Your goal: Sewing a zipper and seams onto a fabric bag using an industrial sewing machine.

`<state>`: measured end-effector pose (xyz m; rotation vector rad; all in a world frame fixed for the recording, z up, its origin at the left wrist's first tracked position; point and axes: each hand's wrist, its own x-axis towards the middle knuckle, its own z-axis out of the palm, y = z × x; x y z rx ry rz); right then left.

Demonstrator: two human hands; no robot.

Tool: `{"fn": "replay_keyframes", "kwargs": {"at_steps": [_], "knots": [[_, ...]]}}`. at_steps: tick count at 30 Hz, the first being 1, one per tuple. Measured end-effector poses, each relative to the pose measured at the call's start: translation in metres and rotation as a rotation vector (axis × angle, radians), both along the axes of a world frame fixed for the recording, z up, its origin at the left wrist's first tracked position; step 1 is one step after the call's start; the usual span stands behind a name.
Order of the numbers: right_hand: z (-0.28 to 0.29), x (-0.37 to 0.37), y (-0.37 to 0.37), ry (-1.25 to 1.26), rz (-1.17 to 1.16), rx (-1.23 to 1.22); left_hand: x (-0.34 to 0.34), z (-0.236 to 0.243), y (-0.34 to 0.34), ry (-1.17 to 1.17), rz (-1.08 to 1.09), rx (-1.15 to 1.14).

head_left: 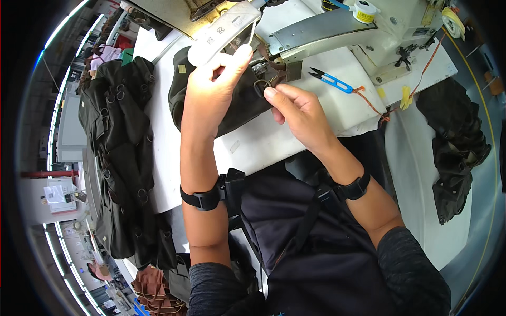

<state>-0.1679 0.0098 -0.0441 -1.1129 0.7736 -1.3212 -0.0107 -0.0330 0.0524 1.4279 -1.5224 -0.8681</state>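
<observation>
My left hand [221,79] is raised at the white head [224,31] of a sewing machine, fingers curled and thumb against the lower end of a thin lever [254,29]; what it grips is unclear. A dark olive bag piece [182,92] lies under the needle area, partly hidden by that hand. My right hand [295,110] pinches a dark metal ring [262,89] attached to the piece. Blue-handled thread snips [337,83] with an orange cord lie to the right on the white tabletop [237,152].
Stacked dark bag pieces [121,158] line the left, with more [453,142] at the right. The machine body [400,26] fills the upper right, with a small white container [363,13]. Brown bags [155,287] sit lower left; a co-worker [97,271] is in the background.
</observation>
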Motion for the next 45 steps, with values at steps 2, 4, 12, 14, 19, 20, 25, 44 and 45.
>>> {"fn": "replay_keyframes", "kwargs": {"at_steps": [2, 4, 12, 14, 19, 20, 25, 44, 45], "knots": [[0.000, 0.002, -0.001, -0.013, -0.007, 0.010, 0.002, -0.001, -0.006, 0.095, -0.082, 0.009], [0.000, 0.003, -0.002, -0.005, 0.007, 0.023, 0.002, -0.006, -0.009, -0.036, -0.034, 0.015], [-0.001, 0.001, 0.001, 0.018, 0.005, 0.011, -0.003, -0.033, -0.003, -0.231, 0.130, -0.355], [-0.002, 0.003, 0.001, 0.016, 0.010, 0.004, -0.002, -0.029, -0.006, -0.247, 0.114, -0.316], [0.004, 0.010, 0.001, -0.012, -0.037, 0.058, -0.007, -0.022, -0.002, -0.344, 0.079, -0.524], [0.007, 0.009, 0.002, -0.033, -0.030, -0.006, -0.005, -0.022, 0.006, -0.357, 0.060, -0.497], [0.022, -0.002, 0.009, -0.225, 0.061, 0.066, 0.019, -0.017, 0.037, -0.709, -0.182, -0.780], [0.049, -0.010, 0.003, -0.118, 0.062, 0.155, 0.018, -0.028, 0.050, -0.590, -0.259, -0.514], [0.049, -0.010, 0.003, -0.110, 0.066, 0.159, 0.018, -0.027, 0.049, -0.582, -0.254, -0.511]]}}
